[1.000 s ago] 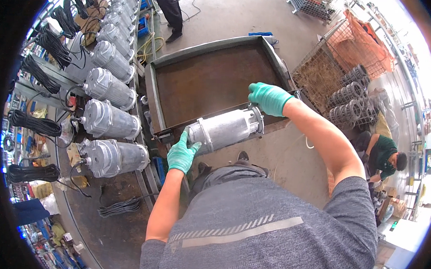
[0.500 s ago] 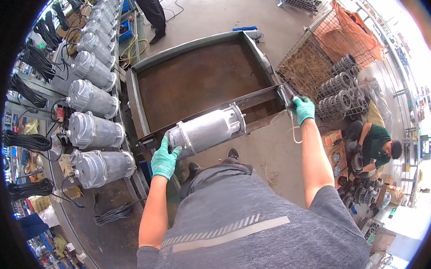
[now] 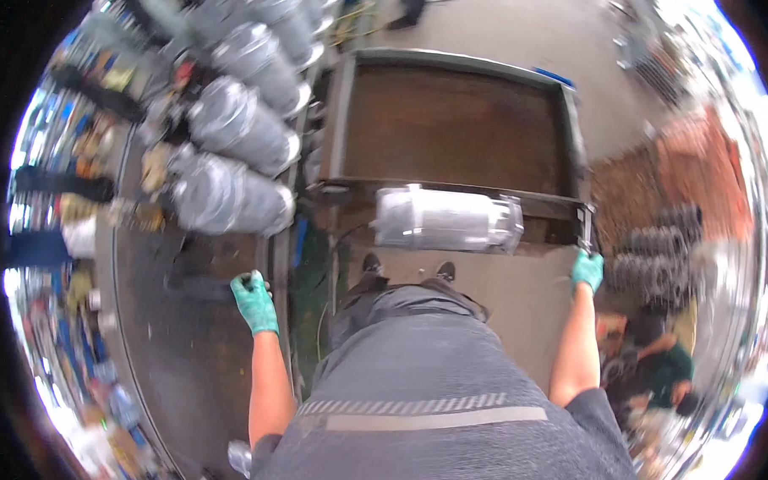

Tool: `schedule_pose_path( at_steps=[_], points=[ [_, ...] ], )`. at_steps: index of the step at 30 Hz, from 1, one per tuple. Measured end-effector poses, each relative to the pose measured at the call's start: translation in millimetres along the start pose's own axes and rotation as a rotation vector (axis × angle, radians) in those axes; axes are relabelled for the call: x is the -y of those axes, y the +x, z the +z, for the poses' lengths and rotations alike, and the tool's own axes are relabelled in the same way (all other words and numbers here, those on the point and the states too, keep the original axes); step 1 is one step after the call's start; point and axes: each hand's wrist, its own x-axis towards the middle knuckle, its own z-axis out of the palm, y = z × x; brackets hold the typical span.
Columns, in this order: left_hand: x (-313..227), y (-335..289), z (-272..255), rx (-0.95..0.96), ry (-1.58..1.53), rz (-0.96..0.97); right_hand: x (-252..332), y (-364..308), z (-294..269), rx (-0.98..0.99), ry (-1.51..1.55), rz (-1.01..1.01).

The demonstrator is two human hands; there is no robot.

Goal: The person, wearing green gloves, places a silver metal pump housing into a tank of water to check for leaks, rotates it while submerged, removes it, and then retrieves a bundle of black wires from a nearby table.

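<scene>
My left hand (image 3: 253, 301), in a green glove, hovers over the dark bench at the left with its fingers apart and nothing visible in them. On the near ledge of the metal tray (image 3: 463, 63) lies a silver cylindrical motor housing (image 3: 440, 219) with a flanged end on the right, touched by neither hand. At the tray's right near corner, my gloved right hand (image 3: 588, 270) is closed round the lower end of a slim silver and dark hand tool (image 3: 585, 228). Blur hides the tool's exact kind.
Several similar motor housings (image 3: 233, 195) stand in a row on the left bench (image 3: 166, 317), with dark coiled cables (image 3: 64, 184) beyond. To the right are stacked ring-shaped metal parts (image 3: 653, 279), an orange sheet (image 3: 704, 166) and a crouching person in green (image 3: 663, 368). Another person's leg (image 3: 412, 6) shows at the top.
My left hand has let go of the motor housing and swung left over the bench. My right hand stays at the tool by the tray corner. The view has turned and shifted leftward.
</scene>
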Motion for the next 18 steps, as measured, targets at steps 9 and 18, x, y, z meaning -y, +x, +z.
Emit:
schedule_pose_path(
  at_steps=[9,18],
  points=[
    [56.0,85.5,-81.2,-0.330,0.011,-0.657,115.8,-33.5,-3.5,0.767,0.853,-0.074],
    [142.8,165.5,-127.1,-0.120,-0.354,-0.776,233.7,-88.2,-46.0,1.008,0.387,-0.313]
  ],
)
